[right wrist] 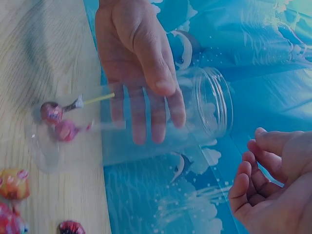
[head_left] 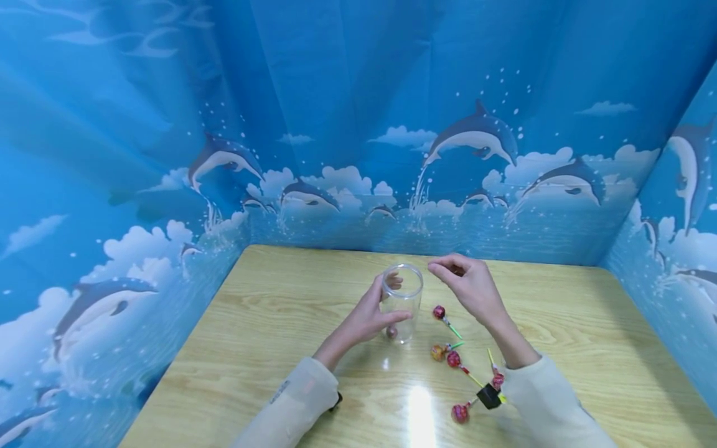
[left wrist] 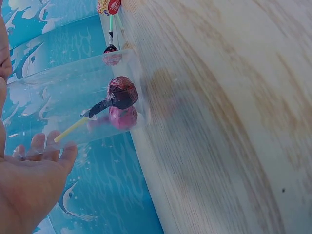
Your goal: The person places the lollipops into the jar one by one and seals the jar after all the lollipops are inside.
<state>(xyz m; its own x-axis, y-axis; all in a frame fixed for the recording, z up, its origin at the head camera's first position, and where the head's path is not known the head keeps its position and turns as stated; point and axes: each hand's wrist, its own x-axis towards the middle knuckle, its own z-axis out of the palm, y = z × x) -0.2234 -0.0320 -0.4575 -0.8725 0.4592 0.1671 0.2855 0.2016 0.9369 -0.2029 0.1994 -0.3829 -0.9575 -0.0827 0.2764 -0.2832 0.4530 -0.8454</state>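
Note:
A clear plastic jar (head_left: 411, 305) stands upright on the table, its round mouth uncovered. My left hand (head_left: 370, 314) grips its side, with the thumb across the front and the fingers behind. Inside the jar, at the bottom, are two lollipops: a dark red one (left wrist: 123, 92) with a yellow stick and a pink one (right wrist: 66, 131) with a pale stick. To the right of the jar's mouth hovers my right hand (head_left: 470, 286). Its fingers are curled, thumb tip close to the index tip, and nothing shows between them in the right wrist view.
Several wrapped lollipops lie on the wooden table (head_left: 269, 311) right of the jar: a dark red one (head_left: 439, 312), an orange one (head_left: 437, 353), a red one (head_left: 454, 359), others near the right sleeve (head_left: 543, 398). A blue dolphin-print curtain (head_left: 347, 124) surrounds the table.

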